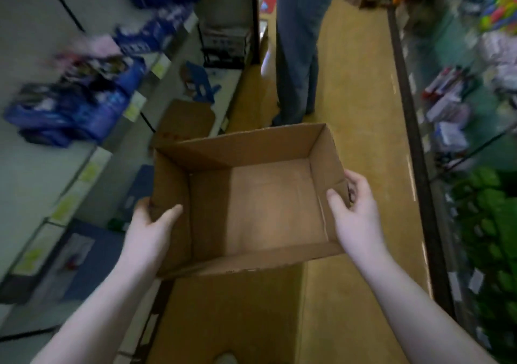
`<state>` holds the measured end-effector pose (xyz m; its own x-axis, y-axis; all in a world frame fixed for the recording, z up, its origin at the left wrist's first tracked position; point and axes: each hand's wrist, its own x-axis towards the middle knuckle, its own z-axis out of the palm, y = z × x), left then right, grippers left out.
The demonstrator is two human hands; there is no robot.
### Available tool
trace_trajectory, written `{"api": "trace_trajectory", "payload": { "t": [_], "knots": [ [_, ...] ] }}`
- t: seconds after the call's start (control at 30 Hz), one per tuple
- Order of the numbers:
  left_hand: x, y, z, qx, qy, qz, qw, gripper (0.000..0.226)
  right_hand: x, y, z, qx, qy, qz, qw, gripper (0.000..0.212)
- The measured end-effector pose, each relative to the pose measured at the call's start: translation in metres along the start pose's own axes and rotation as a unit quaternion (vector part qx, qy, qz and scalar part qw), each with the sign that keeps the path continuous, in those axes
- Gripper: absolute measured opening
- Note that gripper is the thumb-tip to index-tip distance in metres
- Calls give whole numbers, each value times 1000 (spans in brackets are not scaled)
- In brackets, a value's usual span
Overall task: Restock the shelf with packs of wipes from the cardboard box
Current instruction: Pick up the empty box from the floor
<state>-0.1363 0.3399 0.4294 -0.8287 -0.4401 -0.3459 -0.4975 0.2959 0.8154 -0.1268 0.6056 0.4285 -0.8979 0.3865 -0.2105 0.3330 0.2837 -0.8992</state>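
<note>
On the left, a pale shelf [92, 165] with yellow price labels along its edge carries blurred blue packs [64, 112] of wipes, lying in a loose heap toward the back. The left hand [151, 229] grasps the left wall of the box [251, 145], thumb inside and fingers outside. The box is held open-topped over the yellow floor [363, 112] in the aisle, between the two shelves, its brown bottom in full view. The right hand [355, 215] grasps the right wall the same way, thumb inside and fingers curled round the outside. Beyond the box stand a person's legs [299, 42] in blue trousers. On the far right, a second shelf [405, 84] holds blurred goods, with green items [492, 223] nearest.
</note>
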Motion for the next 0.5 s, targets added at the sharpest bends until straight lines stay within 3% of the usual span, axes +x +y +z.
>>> {"api": "trace_trajectory", "payload": {
  "t": [0.27, 0.5],
  "knots": [
    [-64, 91, -109, 19, 22, 60, 998, 49, -48, -152, -42, -55, -25, -64, 996, 46],
    [-91, 91, -142, 31, 49, 48, 997, 49, -55, -183, -24, -94, -66, -81, 990, 47]
  ]
}}
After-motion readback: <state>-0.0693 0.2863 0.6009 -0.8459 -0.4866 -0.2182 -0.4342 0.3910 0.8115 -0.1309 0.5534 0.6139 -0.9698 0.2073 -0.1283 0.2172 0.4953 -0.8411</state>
